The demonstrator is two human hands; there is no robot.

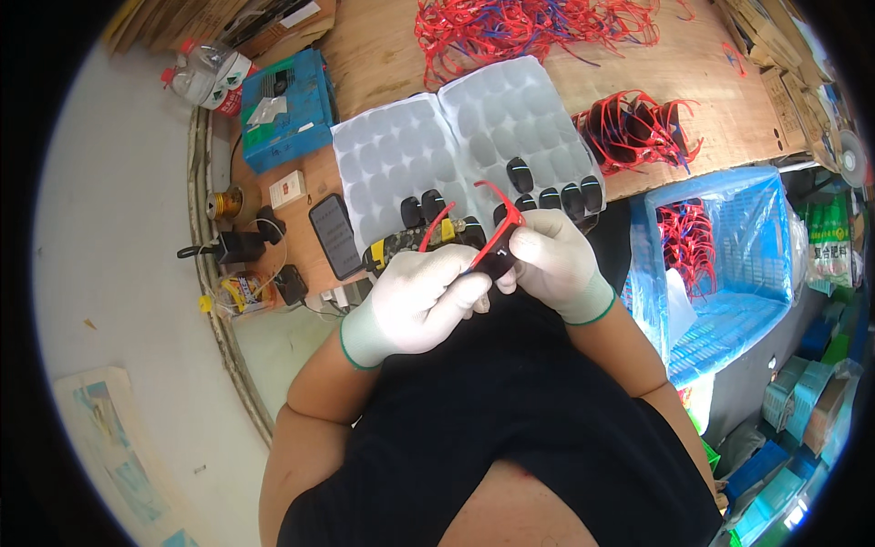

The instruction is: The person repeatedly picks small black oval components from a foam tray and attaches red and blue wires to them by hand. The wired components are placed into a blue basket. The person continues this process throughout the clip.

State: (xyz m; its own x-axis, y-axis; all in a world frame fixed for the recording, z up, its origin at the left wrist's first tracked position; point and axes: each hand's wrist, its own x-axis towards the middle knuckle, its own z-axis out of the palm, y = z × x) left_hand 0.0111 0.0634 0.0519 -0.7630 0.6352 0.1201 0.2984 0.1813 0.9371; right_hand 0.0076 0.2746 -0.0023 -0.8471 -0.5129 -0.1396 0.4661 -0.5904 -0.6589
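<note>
Both my hands, in white gloves, hold a pair of red-framed sunglasses (498, 263) in front of my body, at the table's near edge. My left hand (410, 303) pinches the frame on one side, thumb against it. On the other side, my right hand (558, 262) grips it near a dark lens, with one red temple arm sticking up. Just beyond lies a white tray sheet (394, 150) with rows of oval pockets. Several loose dark lenses (520, 175) rest along its near rows. A black-and-yellow patterned object (410, 242) sits behind my left hand, partly hidden.
A heap of red and blue frames (519, 35) lies at the far side. Stacked red sunglasses (633, 132) stand right of the tray. A blue plastic-lined crate (729, 314) sits at right. At left are a blue box (287, 114), a phone (335, 235) and plastic bottles (211, 77).
</note>
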